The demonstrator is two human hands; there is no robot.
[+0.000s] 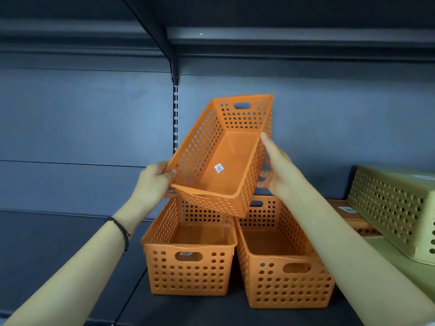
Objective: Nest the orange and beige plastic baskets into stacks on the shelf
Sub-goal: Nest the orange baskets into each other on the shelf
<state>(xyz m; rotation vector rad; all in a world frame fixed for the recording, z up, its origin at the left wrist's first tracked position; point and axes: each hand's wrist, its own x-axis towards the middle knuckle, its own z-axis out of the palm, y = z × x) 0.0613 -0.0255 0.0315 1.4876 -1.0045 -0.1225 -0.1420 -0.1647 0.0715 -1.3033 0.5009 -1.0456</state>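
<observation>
Now, head view only.
Held basket: orange, perforated, lifted in the air and tilted so its open top faces the camera; a small white sticker lies on its floor. It hangs above the two orange baskets on the shelf, overlapping their far ends.
Left hand: at the near left corner of the held basket, thumb on the rim, fingers curled under the wall, pinching that corner. Dark band on the wrist.
Right hand: against the right wall, thumb stretched along the rim, the other fingers outside the wall and seen through its holes, slightly spread.
Left basket: orange, upright on the dark shelf, empty.
Right basket: orange, upright, touching the left one at their sides.
Beige basket: far right, upside down and tilted, resting on other beige and orange pieces; cannot tell how many.
</observation>
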